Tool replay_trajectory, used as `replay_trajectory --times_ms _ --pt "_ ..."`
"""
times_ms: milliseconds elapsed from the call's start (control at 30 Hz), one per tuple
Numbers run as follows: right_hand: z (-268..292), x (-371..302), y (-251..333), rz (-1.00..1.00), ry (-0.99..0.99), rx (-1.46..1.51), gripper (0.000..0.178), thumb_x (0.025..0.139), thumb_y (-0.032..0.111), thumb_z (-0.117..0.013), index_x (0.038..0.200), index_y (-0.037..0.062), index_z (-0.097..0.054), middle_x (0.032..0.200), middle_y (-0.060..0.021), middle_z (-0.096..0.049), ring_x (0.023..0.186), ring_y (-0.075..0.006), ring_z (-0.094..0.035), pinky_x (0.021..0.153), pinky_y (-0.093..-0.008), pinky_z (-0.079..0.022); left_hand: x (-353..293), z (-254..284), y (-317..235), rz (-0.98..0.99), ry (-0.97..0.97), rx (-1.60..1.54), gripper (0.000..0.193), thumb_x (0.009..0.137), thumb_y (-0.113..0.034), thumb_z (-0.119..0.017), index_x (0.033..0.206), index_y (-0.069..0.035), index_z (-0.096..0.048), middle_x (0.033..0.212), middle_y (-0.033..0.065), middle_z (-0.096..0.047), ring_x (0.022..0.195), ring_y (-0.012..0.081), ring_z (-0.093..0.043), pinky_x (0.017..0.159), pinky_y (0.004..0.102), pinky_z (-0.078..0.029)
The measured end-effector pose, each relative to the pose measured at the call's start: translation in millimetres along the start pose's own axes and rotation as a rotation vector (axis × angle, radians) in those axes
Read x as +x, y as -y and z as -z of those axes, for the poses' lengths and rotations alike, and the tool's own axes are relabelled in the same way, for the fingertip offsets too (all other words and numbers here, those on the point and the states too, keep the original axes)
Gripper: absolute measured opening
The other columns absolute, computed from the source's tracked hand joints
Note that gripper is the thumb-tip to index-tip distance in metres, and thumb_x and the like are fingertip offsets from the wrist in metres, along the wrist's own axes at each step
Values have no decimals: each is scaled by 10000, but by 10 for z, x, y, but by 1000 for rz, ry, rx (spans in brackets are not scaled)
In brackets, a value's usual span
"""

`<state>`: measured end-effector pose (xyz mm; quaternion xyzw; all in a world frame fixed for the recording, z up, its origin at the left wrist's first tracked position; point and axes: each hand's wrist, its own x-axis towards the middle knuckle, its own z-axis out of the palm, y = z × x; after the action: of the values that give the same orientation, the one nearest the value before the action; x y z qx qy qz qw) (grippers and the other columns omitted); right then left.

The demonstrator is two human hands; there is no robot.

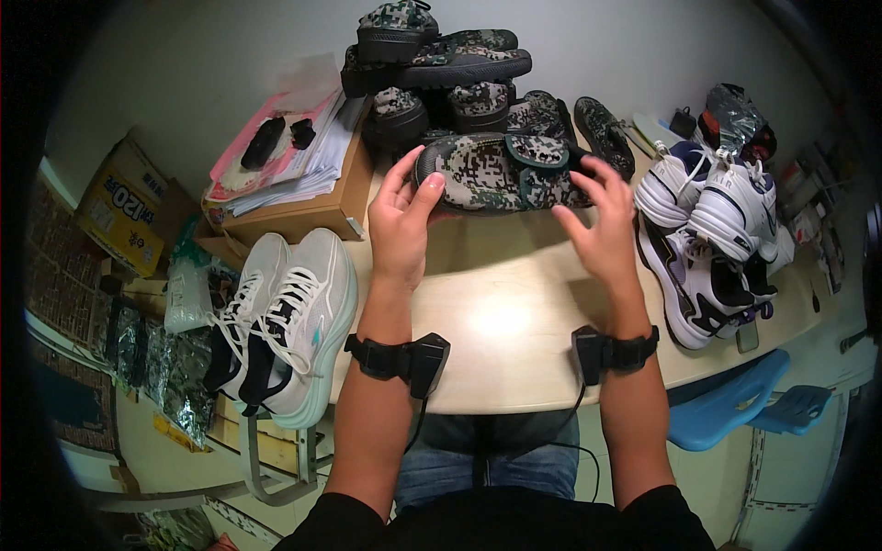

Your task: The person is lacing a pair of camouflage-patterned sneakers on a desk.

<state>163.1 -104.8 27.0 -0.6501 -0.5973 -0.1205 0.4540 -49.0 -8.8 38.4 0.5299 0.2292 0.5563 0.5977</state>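
Note:
In front of me a camouflage shoe [482, 173] lies on its length over the table, toe to the left, its dark-edged upper facing me. My left hand [404, 216] grips the toe, thumb on the near side and fingers round the end. At the heel end, my right hand [602, 220] has its fingers spread over the shoe; whether they press on it is hard to see. Behind it, more camouflage shoes [436, 69] are stacked against the wall, and another one [602, 133] leans at the stack's right.
Grey-white sneakers [308, 321] stand at the table's left edge. A cardboard box [344, 197] bears papers [294, 174] and dark items. White-and-black sneakers [703, 275] are piled on the right, near a phone [748, 336]. A blue chair [730, 409] is below the right edge.

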Motion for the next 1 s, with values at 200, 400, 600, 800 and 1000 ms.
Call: replay_trajectory --times_ms 200,400,600,800,1000 --pt "-61 -28 187 -122 -56 25 427 761 61 -692 1154 -22 -546 1012 -132 -568 800 -256 -576 752 -342 -470 7 15 98 67 -21 -118 454 894 -135 -579 1297 3 -422 1069 106 -621 886 150 -627 681 291 -564" --pt "-93 -72 92 -200 181 195 440 762 41 -675 1181 0 -546 913 -129 -542 669 -229 -565 651 -317 -470 11 34 103 97 -9 -147 455 904 -155 -574 1299 6 -416 1079 113 -614 889 157 -628 676 290 -563" --pt "-75 -37 -15 -116 -25 137 206 759 -43 -604 951 6 -658 901 -132 -533 730 -261 -571 664 -318 -460 -31 -74 11 141 59 -171 446 923 -174 -533 1311 -3 -393 1134 128 -595 970 191 -619 771 354 -555" --pt "-106 71 -129 -218 -468 444 185 833 -84 -532 994 -45 -613 954 -85 -546 776 -164 -602 674 -256 -514 -54 -79 -2 176 136 -247 451 960 -260 -435 1317 9 -375 1200 221 -548 1047 313 -578 853 399 -483" --pt "-167 863 -334 -307 -688 471 185 843 75 -623 1008 -7 -652 1022 -112 -554 786 -188 -603 693 -281 -506 -10 -36 177 353 75 -394 423 946 -283 -413 1230 29 -443 1160 215 -561 1013 302 -573 857 395 -468"
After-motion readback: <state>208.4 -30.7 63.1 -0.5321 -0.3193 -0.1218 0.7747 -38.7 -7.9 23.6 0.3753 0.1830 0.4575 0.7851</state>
